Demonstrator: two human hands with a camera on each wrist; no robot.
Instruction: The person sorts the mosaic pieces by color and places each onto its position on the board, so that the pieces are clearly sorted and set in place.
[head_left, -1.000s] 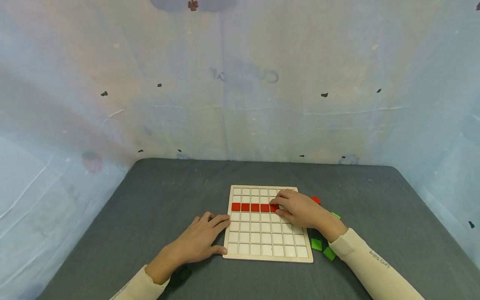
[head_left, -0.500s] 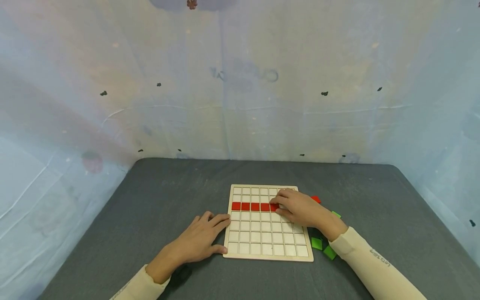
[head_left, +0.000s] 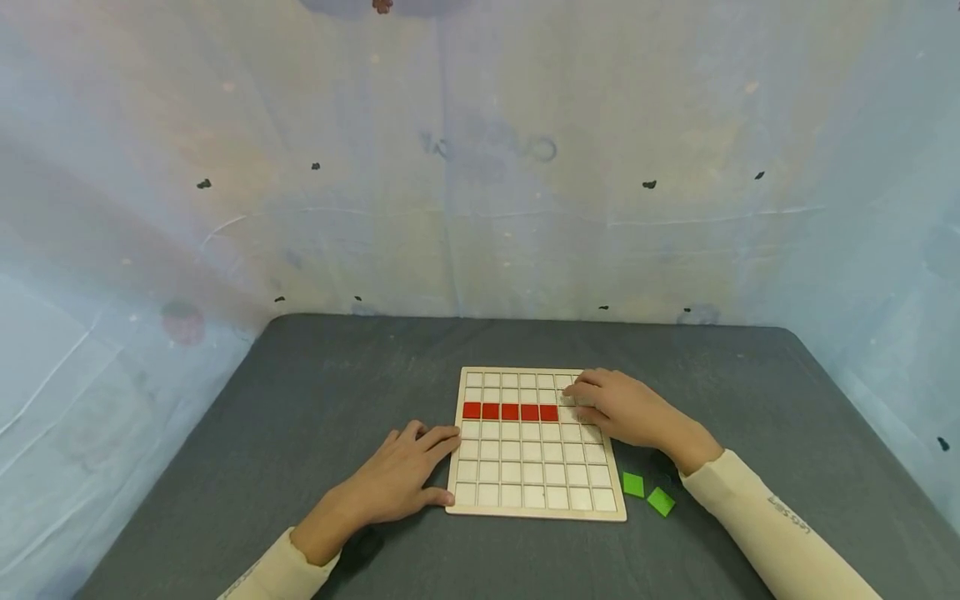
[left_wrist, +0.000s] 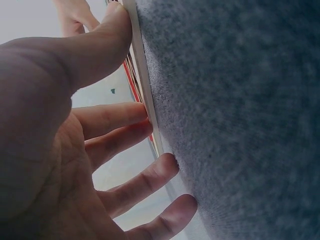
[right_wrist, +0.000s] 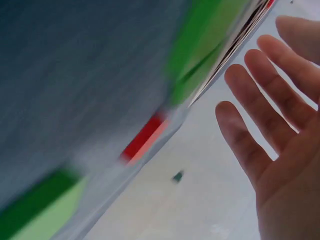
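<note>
A light wooden grid board [head_left: 536,512] lies on the grey table, with a row of red square tiles [head_left: 510,412] set in its third row from the back. My left hand [head_left: 397,475] rests at the board's left edge, fingertips and thumb touching the rim; the left wrist view shows its fingers spread and nearly straight. Over the board's right side, my right hand [head_left: 622,408] is raised beside the last red tile. Its fingers [right_wrist: 242,90] look extended in the right wrist view, with nothing between them.
Two green square tiles [head_left: 633,484] lie on the table right of the board's near corner. A red tile [right_wrist: 142,139] on the table shows in the right wrist view, hidden by the right hand in the head view. A pale cloth hangs behind the table [head_left: 375,358].
My right hand has come off the fifth red tile and moved right, uncovering that tile in its cell. The left hand has stayed at the board's edge.
</note>
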